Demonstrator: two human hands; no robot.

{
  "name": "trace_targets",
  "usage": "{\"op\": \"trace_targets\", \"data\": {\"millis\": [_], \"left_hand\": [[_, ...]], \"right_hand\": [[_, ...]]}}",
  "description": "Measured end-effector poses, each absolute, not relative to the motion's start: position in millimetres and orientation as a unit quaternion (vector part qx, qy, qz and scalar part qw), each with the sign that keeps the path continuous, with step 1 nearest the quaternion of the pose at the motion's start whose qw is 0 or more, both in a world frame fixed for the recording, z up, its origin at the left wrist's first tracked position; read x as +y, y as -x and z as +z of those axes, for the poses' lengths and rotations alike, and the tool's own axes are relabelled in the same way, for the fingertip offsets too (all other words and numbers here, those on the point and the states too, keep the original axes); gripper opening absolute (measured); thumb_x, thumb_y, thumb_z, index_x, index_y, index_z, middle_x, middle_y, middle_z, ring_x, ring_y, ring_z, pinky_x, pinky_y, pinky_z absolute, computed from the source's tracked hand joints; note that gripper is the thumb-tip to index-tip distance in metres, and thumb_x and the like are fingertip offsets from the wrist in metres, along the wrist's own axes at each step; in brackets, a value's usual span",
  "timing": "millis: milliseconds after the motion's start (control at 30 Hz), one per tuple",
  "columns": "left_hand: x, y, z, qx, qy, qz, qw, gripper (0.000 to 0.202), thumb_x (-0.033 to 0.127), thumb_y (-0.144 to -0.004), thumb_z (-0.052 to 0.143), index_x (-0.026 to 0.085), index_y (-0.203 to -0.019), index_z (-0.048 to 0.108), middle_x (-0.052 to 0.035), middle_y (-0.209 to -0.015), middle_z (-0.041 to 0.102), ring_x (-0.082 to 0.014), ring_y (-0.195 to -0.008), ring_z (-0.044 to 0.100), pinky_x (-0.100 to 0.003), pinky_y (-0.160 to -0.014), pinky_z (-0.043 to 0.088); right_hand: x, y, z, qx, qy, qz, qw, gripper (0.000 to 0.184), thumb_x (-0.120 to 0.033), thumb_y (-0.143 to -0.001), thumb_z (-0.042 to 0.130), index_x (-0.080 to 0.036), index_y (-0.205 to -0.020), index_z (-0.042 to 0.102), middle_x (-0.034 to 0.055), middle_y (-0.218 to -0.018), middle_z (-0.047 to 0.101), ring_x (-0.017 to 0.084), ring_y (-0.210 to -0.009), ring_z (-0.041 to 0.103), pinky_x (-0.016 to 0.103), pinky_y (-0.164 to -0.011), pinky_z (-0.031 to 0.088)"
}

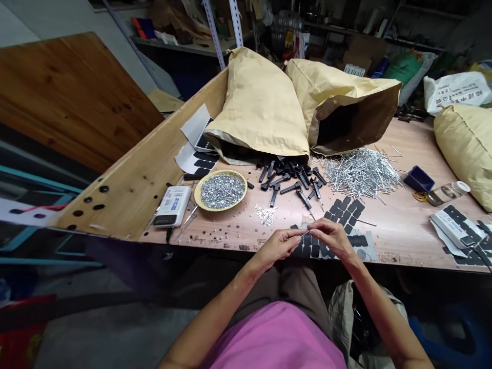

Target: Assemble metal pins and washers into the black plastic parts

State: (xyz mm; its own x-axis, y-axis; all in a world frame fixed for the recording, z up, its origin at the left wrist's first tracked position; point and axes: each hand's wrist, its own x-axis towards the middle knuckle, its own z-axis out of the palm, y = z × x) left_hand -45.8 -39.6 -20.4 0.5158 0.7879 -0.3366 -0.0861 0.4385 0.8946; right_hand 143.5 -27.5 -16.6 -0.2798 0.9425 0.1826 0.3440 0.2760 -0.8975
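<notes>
My left hand [280, 246] and my right hand [332, 237] meet at the front edge of the wooden table [403, 230], fingers pinched together. Between the fingertips runs a thin metal pin [306, 233]. Both hands hover over a sheet of black pads [346, 225]. Just beyond lies a small heap of tiny washers [265, 214]. A pile of black plastic parts [289, 177] and a heap of metal pins [361, 171] lie further back. A yellow bowl [220, 190] full of small silver pieces stands to the left.
Two tan paper sacks [261, 102] lie open at the back, a third [467, 148] at the right. A white power bank [172, 206] sits left of the bowl. A blue tray [418, 179], a clear jar [448, 192] and more pad sheets [459, 230] are on the right.
</notes>
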Motion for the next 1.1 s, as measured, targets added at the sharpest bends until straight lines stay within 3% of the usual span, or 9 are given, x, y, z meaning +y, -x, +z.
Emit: {"op": "trace_targets", "data": {"millis": [200,300,400,533,767,1100], "left_hand": [[-38.1,38.7,-20.8,0.401,-0.506,0.325,0.691,0.051,0.06,-0.072,0.058,0.011,-0.082,0.068,0.0078,-0.048,0.037,-0.004,-0.043,0.03,-0.018,-0.04,0.024],[-37.2,33.6,-22.2,0.414,-0.556,0.368,0.619,0.045,0.054,-0.079,0.054,0.013,-0.082,0.07,0.0032,-0.052,0.051,-0.0078,-0.049,0.045,-0.019,-0.046,0.036],[-38.5,29.7,-26.2,0.424,-0.618,0.408,0.522,0.034,0.042,-0.084,0.052,0.015,-0.082,0.072,-0.003,-0.069,0.068,-0.0135,-0.064,0.061,-0.022,-0.06,0.047],[-41.0,27.3,-33.1,0.443,-0.673,0.435,0.401,0.023,0.03,-0.085,0.053,0.018,-0.086,0.072,-0.0066,-0.086,0.074,-0.0176,-0.078,0.068,-0.025,-0.072,0.051],[-38.7,26.7,-30.4,0.404,-0.662,0.371,0.511,0.024,0.028,-0.085,0.053,0.017,-0.089,0.073,-0.004,-0.085,0.075,-0.0175,-0.078,0.069,-0.024,-0.069,0.052],[-36.8,27.8,-26.6,0.377,-0.675,0.323,0.546,0.025,0.029,-0.084,0.053,0.017,-0.09,0.074,-0.0047,-0.088,0.075,-0.0183,-0.081,0.069,-0.024,-0.072,0.052]], "right_hand": [[-32.6,-145.1,-7.3,-0.754,0.441,0.335,0.353,0.03,-0.044,-0.087,0.054,-0.021,-0.086,0.072,0.0052,-0.077,0.071,0.015,-0.071,0.066,0.026,-0.065,0.054],[-37.8,-142.1,-7.9,-0.782,0.445,0.257,0.353,0.028,-0.037,-0.092,0.047,-0.022,-0.096,0.07,0.0063,-0.085,0.071,0.016,-0.077,0.067,0.027,-0.069,0.055],[-42.9,-140.1,-10.6,-0.787,0.459,0.193,0.364,0.027,-0.034,-0.093,0.046,-0.023,-0.1,0.069,0.0074,-0.089,0.071,0.017,-0.081,0.067,0.028,-0.072,0.055],[-45.0,-143.7,-10.4,-0.774,0.474,0.208,0.365,0.027,-0.035,-0.093,0.047,-0.023,-0.1,0.07,0.0067,-0.09,0.072,0.017,-0.082,0.068,0.028,-0.074,0.055],[-35.4,-163.1,2.6,-0.755,0.465,0.361,0.289,0.034,-0.049,-0.087,0.053,-0.022,-0.089,0.073,0.0042,-0.08,0.074,0.015,-0.07,0.068,0.023,-0.062,0.053],[-42.8,-166.4,6.1,-0.805,0.448,0.276,0.274,0.035,-0.048,-0.089,0.049,-0.021,-0.084,0.071,0.0049,-0.076,0.071,0.015,-0.067,0.066,0.024,-0.062,0.051]]}}
